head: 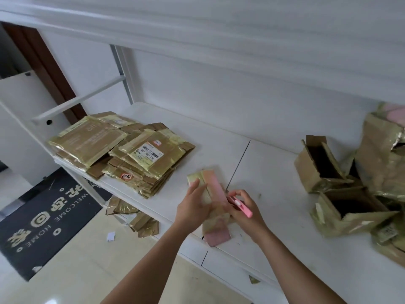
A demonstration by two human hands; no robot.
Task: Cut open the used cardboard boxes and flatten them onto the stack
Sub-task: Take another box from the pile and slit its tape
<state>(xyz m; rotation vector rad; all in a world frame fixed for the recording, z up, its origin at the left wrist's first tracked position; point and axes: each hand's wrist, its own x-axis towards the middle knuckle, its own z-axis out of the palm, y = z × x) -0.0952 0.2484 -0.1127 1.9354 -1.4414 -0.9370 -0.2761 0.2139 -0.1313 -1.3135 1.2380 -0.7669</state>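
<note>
A narrow pink and tape-covered cardboard box [215,189] lies lengthwise on the white table [274,194], near its front edge. My left hand [194,206] holds the box from its left side, thumb laid across its top. My right hand [243,212] grips a pink utility knife [241,206] against the box's right side; the blade is hidden. The stack of flattened, taped cardboard boxes [133,154] sits at the table's left end, a barcode label on top.
Several opened brown boxes [350,185] wrapped in yellowish tape are heaped at the right end of the table. Cardboard scraps [140,220] lie on the floor under the table's left part. A dark welcome mat [43,222] covers the floor at left.
</note>
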